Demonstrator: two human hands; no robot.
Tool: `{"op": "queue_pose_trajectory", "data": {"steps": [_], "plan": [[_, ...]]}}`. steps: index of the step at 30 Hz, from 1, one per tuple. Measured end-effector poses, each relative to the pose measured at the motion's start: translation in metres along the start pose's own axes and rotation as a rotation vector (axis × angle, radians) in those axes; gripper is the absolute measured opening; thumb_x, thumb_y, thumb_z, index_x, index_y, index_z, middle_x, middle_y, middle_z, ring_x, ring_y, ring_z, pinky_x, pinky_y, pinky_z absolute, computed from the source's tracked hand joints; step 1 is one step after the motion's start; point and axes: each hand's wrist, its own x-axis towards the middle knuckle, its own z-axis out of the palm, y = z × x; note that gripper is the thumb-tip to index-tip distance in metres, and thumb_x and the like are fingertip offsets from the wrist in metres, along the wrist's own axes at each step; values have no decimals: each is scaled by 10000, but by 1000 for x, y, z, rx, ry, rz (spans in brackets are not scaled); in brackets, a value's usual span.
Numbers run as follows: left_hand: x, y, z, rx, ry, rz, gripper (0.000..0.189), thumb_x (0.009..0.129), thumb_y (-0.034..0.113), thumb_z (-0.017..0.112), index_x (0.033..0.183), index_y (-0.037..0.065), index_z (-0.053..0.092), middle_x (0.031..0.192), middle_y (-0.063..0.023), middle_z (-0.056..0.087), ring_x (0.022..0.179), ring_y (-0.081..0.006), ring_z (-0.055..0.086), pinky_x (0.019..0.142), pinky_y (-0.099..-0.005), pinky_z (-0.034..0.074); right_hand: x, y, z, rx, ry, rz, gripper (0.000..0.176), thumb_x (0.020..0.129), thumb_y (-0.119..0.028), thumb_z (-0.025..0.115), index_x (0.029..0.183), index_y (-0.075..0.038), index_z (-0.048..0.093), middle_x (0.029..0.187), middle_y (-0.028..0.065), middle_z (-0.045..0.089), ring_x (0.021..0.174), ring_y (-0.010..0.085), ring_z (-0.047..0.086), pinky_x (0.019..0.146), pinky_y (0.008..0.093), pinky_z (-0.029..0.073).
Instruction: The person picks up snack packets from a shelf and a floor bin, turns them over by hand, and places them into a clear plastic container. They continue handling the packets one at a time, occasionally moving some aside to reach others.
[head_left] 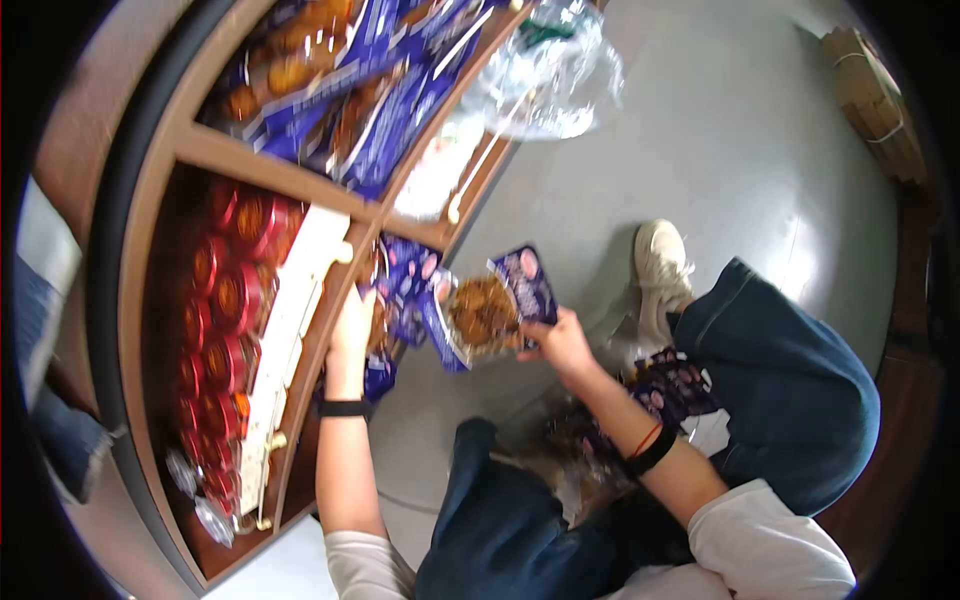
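Observation:
My right hand (562,345) grips the edge of a purple snack packet (490,305). Brown food shows through the packet's clear window, and its printed purple end faces up. Into a lower shelf compartment reaches my left hand (348,325), against more purple packets (405,280). Its fingers are mostly hidden by the shelf edge and those packets, so its grip does not show. Between my legs, a clear plastic bag (575,440) on the floor holds several dark purple packets (675,385).
The wooden shelf unit (270,165) curves along the left. It carries red-lidded jars (235,300) behind a white strip (290,355), and blue-purple packets (370,90). Crumpled clear plastic (560,75) hangs over its edge. Flattened cardboard (872,100) stands far right on the grey floor (740,130).

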Motion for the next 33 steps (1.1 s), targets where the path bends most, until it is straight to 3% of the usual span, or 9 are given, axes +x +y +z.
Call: {"op": "queue_pose_trajectory", "data": {"steps": [4,7,10,11,14,17,25,29,33], "plan": [[0,-13,32,124,-200,-139,453,781,229,582,1163,8,482,1090,-250,532,1046,-378,507,906,-437,404,-6,7,8,54,-56,75,211,797,-18,527,1002,29,550,916,85,595,787,188,603,565,316,556],[-17,-27,22,166,213,-108,410,776,176,596,1153,48,495,1068,-213,559,979,-349,553,858,-393,439,-17,8,14,65,-134,121,268,823,-11,475,1083,47,504,1016,111,569,882,222,578,626,347,569],[-41,-34,-1,110,13,-209,253,799,204,553,975,28,601,946,-170,617,869,-327,601,746,-425,474,-20,23,13,82,-170,123,294,828,0,429,1114,38,487,1037,108,554,897,220,570,617,334,570],[-55,-34,-8,84,-211,-297,269,783,152,574,1034,55,576,945,-206,605,872,-340,596,751,-426,471,-21,27,13,90,-177,121,297,831,-5,425,1119,39,481,1042,110,549,901,222,568,630,345,569],[-65,4,-90,-177,-235,-406,432,718,28,592,1138,103,525,1015,-181,582,932,-334,571,796,-417,456,-23,25,11,84,-193,121,295,839,-12,421,1125,41,471,1062,116,539,936,234,552,678,376,562],[-101,13,-123,-183,-110,-82,660,590,-104,558,1204,126,485,1137,-61,519,1062,-302,500,877,-398,416,-30,18,13,57,-200,128,288,841,-21,424,1119,43,459,1030,103,536,920,225,541,708,401,557],[-142,20,-226,-368,-55,292,555,554,-37,617,1096,65,554,1020,-105,566,1010,-285,548,857,-382,466,-37,3,5,-146,-323,96,244,798,-56,489,1020,42,519,888,93,545,800,190,556,638,332,563],[-137,44,-278,-442,30,406,370,680,107,654,1041,53,590,954,-78,596,952,-251,586,813,-350,496,-50,-22,6,-425,-415,105,286,821,-123,489,1038,61,517,956,127,582,809,231,594,676,352,549],[-127,63,-320,-410,155,633,237,679,96,667,894,18,608,976,-123,612,924,-277,603,775,-373,516,-72,-19,16,-213,-502,14,290,835,-117,493,1021,100,536,882,121,616,716,159,614,653,247,523]]}}
